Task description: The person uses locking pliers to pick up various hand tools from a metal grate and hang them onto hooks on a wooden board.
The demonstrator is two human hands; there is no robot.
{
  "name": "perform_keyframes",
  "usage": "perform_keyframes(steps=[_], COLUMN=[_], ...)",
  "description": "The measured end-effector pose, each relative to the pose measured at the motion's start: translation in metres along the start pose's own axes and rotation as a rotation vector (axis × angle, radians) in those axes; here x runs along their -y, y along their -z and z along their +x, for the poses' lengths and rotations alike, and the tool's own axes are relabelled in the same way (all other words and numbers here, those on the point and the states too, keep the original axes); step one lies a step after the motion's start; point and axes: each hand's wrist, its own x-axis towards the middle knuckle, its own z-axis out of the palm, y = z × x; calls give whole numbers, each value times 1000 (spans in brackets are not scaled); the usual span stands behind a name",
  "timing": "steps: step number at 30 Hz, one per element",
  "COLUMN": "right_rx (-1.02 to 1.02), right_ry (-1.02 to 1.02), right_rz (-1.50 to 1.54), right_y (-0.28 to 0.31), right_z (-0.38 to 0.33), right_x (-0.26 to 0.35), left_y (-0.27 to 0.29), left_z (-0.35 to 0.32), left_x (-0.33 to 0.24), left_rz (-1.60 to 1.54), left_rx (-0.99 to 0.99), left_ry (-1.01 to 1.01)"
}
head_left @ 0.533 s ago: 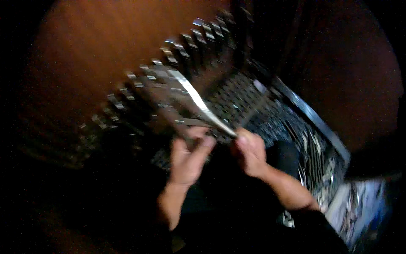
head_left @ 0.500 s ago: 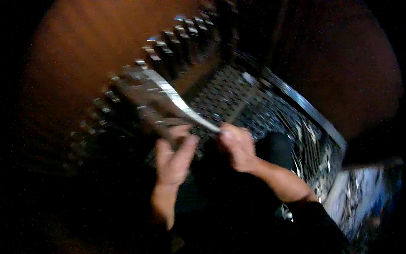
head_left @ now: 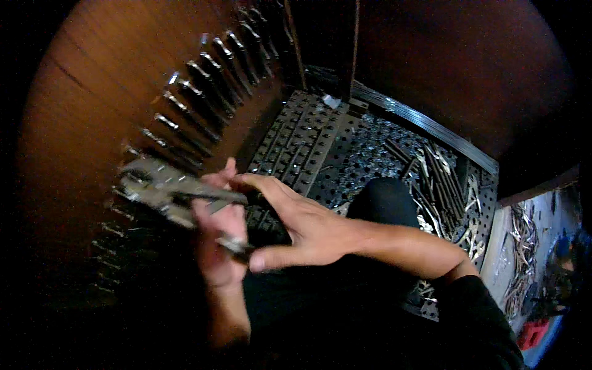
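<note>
A grey pliers-like metal tool [head_left: 154, 185] with two handles spans both hands, its broad head pointing left and blurred by motion. My left hand [head_left: 222, 246] is palm up under the handles, with fingers around them. From the right, my right hand [head_left: 314, 231] reaches across the handle ends. Its fingers lie at the upper handle and its thumb presses by the lower one. The fingertips are partly hidden behind the handles and my left hand.
Long metal tools [head_left: 209, 105] stand in a row along a brown panel [head_left: 86, 92]. A perforated dark metal plate [head_left: 302, 135] lies below, with a pile of rods [head_left: 444, 185] and a metal rail [head_left: 425, 132] at right. My dark-clothed knee [head_left: 382, 200] is before it.
My right hand has moved left and turned across to the tool's handle ends, and a long pale curved strip between the hands no longer shows. The view has shifted and sharpened.
</note>
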Motion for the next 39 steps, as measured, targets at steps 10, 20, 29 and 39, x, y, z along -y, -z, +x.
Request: perform_keyframes(steps=[10,20,29,39], right_rx=[-92,-364,-537,-506], right_ry=[-61,-290,-467,-507], right_rz=[-138,292,484,416], right_y=[65,156,237,266], right_z=[26,43,22,8], right_x=[-22,-156,-265,-304], left_y=[-87,-94,-125,-137], left_z=[88,245,436,533], left_x=[15,115,192,226], left_rz=[197,407,276,529], left_rx=[-69,130,-105,-454], left_ry=[238,29,39,-2])
